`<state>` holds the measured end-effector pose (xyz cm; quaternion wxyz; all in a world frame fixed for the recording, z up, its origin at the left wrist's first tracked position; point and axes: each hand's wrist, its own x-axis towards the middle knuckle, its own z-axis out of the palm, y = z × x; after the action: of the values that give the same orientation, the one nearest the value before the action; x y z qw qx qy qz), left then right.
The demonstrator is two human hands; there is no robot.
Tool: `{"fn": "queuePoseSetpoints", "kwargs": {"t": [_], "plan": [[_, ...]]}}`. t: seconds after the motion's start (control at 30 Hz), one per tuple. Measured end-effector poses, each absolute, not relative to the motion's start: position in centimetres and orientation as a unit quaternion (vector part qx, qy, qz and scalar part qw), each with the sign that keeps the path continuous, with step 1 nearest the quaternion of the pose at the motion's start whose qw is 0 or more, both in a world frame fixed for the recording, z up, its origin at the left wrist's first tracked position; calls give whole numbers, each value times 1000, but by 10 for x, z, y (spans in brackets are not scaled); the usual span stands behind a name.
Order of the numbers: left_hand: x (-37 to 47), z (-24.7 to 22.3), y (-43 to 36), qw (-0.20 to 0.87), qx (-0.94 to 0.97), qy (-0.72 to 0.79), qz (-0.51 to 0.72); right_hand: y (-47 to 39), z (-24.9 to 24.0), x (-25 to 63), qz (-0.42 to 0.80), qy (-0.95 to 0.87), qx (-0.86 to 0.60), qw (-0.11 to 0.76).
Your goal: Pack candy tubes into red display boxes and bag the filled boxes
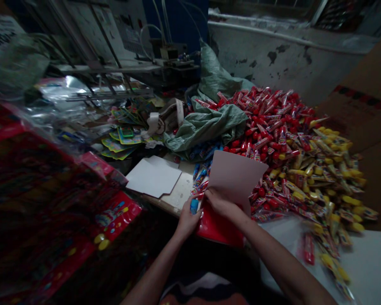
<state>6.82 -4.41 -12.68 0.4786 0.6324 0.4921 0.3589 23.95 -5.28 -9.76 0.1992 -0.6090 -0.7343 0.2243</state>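
My left hand [189, 217] is closed around a blue-capped tube [194, 206] and the left edge of a red glossy package [220, 228]. Against the package's upper edge, my right hand [217, 201] has its fingers bent at the opening, where a white card [236, 176] stands up behind it. What the right fingertips pinch is too small to make out. Just beyond my hands lie blue-capped tubes [200, 174], and a large pile of red-capped tubes [266, 123] spreads behind the card.
Yellow-capped tubes [324, 182] heap at the right beside a cardboard box [368, 127]. White cards [154, 174] lie on the table's left part. Red packages [34, 190] are stacked at far left. A green sack [209, 123] and a machine [169, 53] stand at the back.
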Motion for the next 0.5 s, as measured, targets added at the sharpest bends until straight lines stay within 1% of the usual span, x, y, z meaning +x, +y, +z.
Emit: {"fn": "queuePoseSetpoints", "kwargs": {"t": [0.1, 0.2, 0.27, 0.3, 0.37, 0.4, 0.43, 0.5], "plan": [[66, -108, -46, 491, 620, 477, 382, -66, -100, 236, 219, -716, -615, 248], [69, -88, -51, 543, 613, 431, 379, -82, -94, 232, 201, -651, -632, 370], [74, -78, -55, 568, 620, 398, 367, -90, -87, 230, 240, -595, -624, 447], [77, -75, -57, 576, 625, 385, 360, -93, -83, 229, 277, -575, -612, 467], [83, -73, -60, 589, 637, 367, 337, -97, -77, 231, 347, -559, -587, 472], [85, -72, -62, 595, 642, 363, 321, -99, -75, 234, 362, -555, -583, 470], [86, -72, -62, 600, 645, 362, 305, -100, -74, 238, 358, -550, -591, 470], [84, -71, -59, 599, 648, 371, 290, -105, -76, 248, 295, -517, -640, 485]]}}
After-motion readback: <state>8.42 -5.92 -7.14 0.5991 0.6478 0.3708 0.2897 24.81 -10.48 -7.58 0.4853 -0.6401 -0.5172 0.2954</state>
